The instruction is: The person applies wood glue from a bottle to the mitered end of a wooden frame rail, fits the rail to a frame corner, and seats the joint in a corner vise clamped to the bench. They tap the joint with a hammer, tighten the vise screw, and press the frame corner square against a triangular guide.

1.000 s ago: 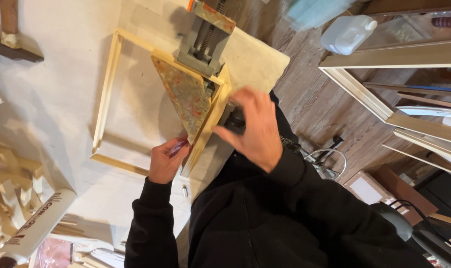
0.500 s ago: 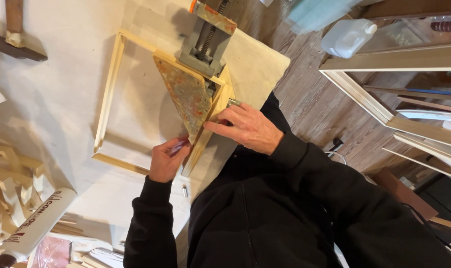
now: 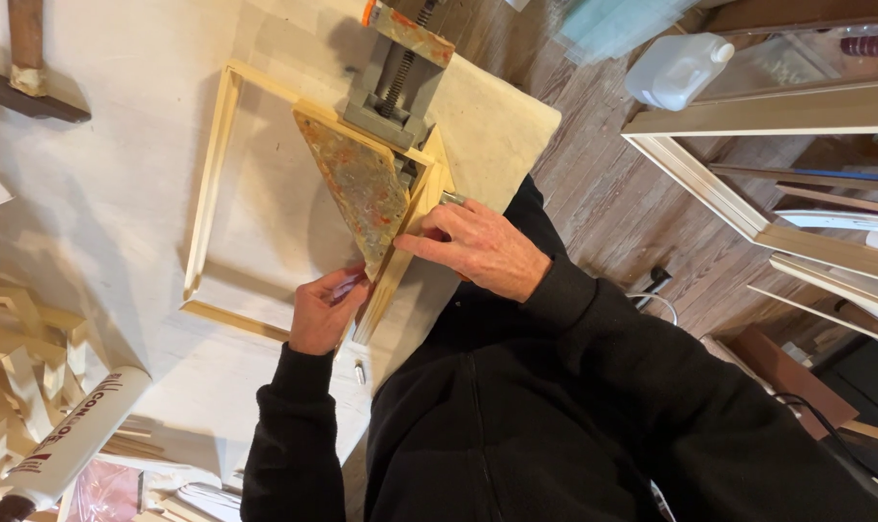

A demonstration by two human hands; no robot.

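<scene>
Pressing our right hand, fingers together, on the wooden frame corner at centre, we pinch a small reddish object in our left hand. A triangular clamp grips that corner; a hammer lies upper left on the worktop.

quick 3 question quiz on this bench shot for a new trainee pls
1. True or false: the right hand rests on the wooden frame near its clamped corner.
2. What lies at the top left of the table? A) hammer B) saw C) drill
3. Fill in: the stained triangular block sits inside the frame's ____.

Key
1. True.
2. A.
3. Corner, beside the grey clamp. The left hand is at the block's lower tip.
</scene>
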